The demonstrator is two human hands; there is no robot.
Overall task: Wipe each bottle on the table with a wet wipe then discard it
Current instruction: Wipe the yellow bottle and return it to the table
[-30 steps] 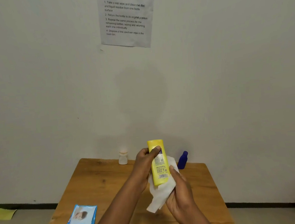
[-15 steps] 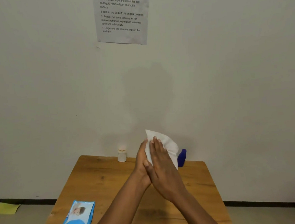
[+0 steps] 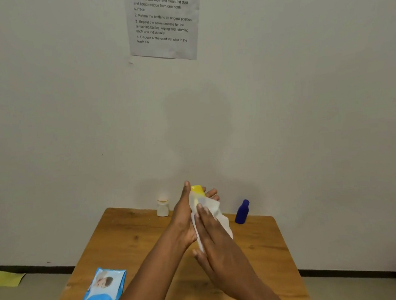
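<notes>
Yellow bottle (image 3: 197,189) is being held up above the middle of the table (image 3: 128,235), sandwiched btwn both hands w/ only its top end showing. Left hand (image 3: 183,218) is cradling it from behind, fingers (image 3: 210,193) curling round the far side and clamping on the bottle. Right hand (image 3: 215,240) is pressing a white wet wipe (image 3: 215,211) flat against the bottle's near face, its fingers lying together and straight on the wipe; wipe is draping down past the palm. Small white bottle (image 3: 162,207) is standing upright at the table's far edge, left of the hands. Blue bottle (image 3: 242,212) is standing near the far right corner. Wipes pack (image 3: 100,297) is lying at the near left edge.
</notes>
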